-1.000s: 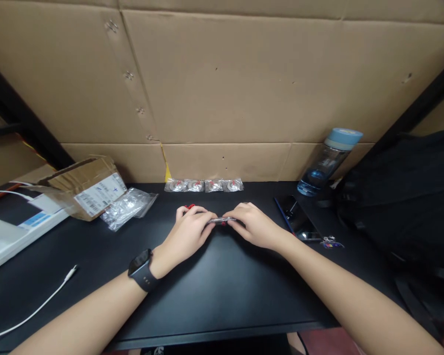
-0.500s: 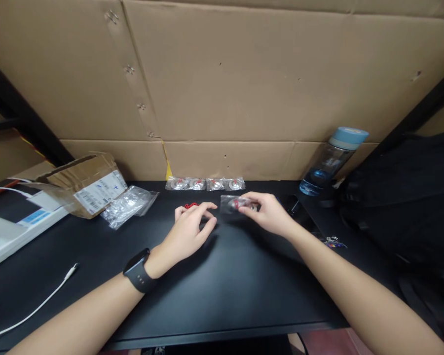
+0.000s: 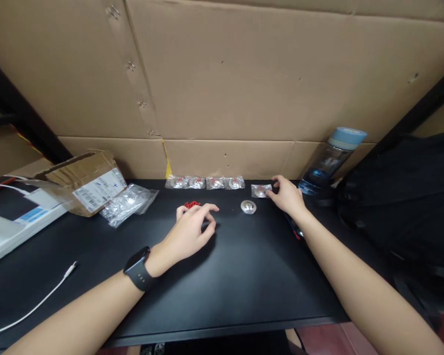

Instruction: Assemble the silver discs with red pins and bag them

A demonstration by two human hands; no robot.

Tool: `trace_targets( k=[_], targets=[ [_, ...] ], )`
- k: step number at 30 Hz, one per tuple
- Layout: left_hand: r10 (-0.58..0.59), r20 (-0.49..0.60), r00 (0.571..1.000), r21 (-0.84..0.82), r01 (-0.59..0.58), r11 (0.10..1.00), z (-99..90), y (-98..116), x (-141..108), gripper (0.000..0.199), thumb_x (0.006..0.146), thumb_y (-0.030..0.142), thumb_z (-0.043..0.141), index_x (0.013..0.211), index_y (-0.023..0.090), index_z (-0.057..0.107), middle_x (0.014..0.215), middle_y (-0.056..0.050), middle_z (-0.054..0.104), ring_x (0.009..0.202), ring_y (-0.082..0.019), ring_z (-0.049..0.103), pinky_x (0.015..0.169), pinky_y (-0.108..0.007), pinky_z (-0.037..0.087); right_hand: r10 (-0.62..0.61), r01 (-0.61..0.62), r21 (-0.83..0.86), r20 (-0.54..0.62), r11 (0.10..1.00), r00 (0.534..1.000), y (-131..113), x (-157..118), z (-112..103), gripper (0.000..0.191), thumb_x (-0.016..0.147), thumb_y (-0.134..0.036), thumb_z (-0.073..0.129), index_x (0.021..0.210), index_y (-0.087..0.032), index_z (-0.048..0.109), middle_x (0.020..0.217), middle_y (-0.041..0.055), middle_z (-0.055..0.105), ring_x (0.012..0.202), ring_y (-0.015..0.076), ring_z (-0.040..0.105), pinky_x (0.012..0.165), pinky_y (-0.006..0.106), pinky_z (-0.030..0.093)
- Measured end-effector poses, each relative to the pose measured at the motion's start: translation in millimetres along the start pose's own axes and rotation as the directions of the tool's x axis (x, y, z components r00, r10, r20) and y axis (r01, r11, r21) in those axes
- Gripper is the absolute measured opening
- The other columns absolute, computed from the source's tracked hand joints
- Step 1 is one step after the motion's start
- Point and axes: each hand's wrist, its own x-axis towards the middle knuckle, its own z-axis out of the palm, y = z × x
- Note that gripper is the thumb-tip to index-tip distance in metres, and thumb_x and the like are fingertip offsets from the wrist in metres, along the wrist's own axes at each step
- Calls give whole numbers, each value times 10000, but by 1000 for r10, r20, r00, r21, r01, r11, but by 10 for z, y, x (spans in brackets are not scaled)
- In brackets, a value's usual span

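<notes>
Left hand spread loosely, partly hid red cord; right hand touched bagged metal disc, grip unclear; right forearm covered most of phone

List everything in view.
wrapped metal discs: 5, silver, back
unwrapped disc: 1, silver, centre
coiled cord: 1, red, centre
cardboard box: 1, brown, left
plastic heap: 1, clear, left
power strip: 1, white, left
loose cable: 1, white, left
clear bottle: 1, blue-lidded, right
fabric bag: 1, black, right
flat object: 1, dark, right
table: 1, black, below
cardboard panel: 1, brown, back
smartwatch: 1, black, left wrist
left hand: 1, bare, centre
right hand: 1, bare, back right
</notes>
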Motion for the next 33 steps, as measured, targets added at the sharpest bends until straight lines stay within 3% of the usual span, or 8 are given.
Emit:
trace_targets(
  k=[4,9,15,22,25,28,30,33],
  targets=[
    [12,11,1000,16,-12,1000,-6,-11,9,223,975,253,527,1188,292,582,1002,32,768,1036,-205,656,949,-413,250,-98,120,-183,124,976,987,-77,-75,-94,320,905,-296,565,1199,-257,686,1210,113,692,1122,333,646,906,467,426],
    [103,79,991,32,-106,994,8,-12,1,149,960,227,537,998,272,674,1039,11,763,1047,-217,648,942,-419,258,-222,297,-228,302,927,927,-186,-190,-85,405,915,-311,559,1296,-247,680,1319,134,662,1148,356,629,941,518,415],
    [213,175,961,4,-217,976,-11,47,-9,171,974,214,526,984,267,688,1001,-5,755,1060,-217,644,948,-412,291,-248,318,-247,274,916,929,-226,-203,29,435,954,-294,481,1346,-214,651,1385,173,636,1183,383,588,954,562,414],
    [332,263,906,-67,-326,943,-6,77,-70,242,1000,207,532,1192,283,657,1329,-46,682,1208,-206,634,1032,-374,353,-306,362,-192,265,912,914,-144,-153,77,479,998,-344,444,1447,-233,569,1554,155,522,1346,398,512,1006,633,388],
    [339,249,907,-44,-340,940,-7,77,-65,236,993,210,550,1184,288,663,1319,-34,689,1230,-205,627,1046,-368,363,-370,398,-88,230,913,900,-128,-145,48,462,996,-339,476,1437,-237,569,1582,150,489,1410,382,476,1048,633,376],
    [250,145,957,97,-265,959,-51,28,-6,219,970,232,570,1165,271,662,1240,-49,717,1213,-243,622,1036,-409,367,-465,457,86,224,885,857,-175,-160,-20,399,1004,-400,512,1354,-246,626,1531,139,547,1418,349,488,1083,585,390],
    [130,27,991,229,-133,964,-111,-59,47,238,958,261,577,1185,253,647,1235,-74,716,1208,-283,612,1007,-439,381,-528,499,173,241,849,815,-230,-187,-64,420,969,-461,595,1331,-252,638,1456,128,618,1386,337,530,1103,555,392],
    [-60,-86,995,387,89,918,-232,-268,106,345,946,349,591,1263,215,614,1260,-124,702,1194,-351,605,965,-479,414,-568,523,225,265,822,779,-301,-232,-92,483,894,-438,712,1338,-263,636,1373,101,684,1295,326,614,1104,527,403]
  ],
)
